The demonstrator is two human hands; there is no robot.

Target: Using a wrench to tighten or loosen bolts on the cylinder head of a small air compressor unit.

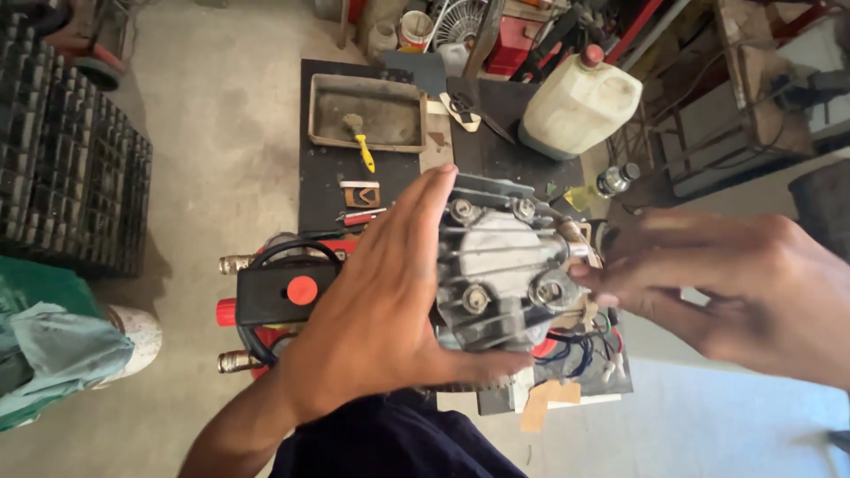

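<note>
Both my hands are close under the camera and they meet on the grey metal motor housing [496, 265]. Fingers of my left hand [390, 301] are spread flat and wide against the left side of the housing, and the thumb goes under its lower edge, so the hand works as a support and not as a closed grip; I judge it keeps the part from turning or tipping. My right hand [735, 283] comes from the right side, a little blurred, with the fingers half stretched; the fingertips [589, 276] touch the housing near one bolt [549, 290] at its right edge. I cannot tell if they pinch something small there or only press. The housing shows several bolts at its corners and cooling ribs on its face, and it is held up above the workbench [319, 177], not lying on it. Coloured wires [575, 350] hang below it on the right. Behind my left hand is a red and black machine body [274, 296] with a red round button and brass fittings. Farther on the bench I see a metal tray [367, 111] with a yellow-handled brush [361, 142], pliers with red handles [361, 216], and a white plastic canister [580, 102] with a red cap
</note>
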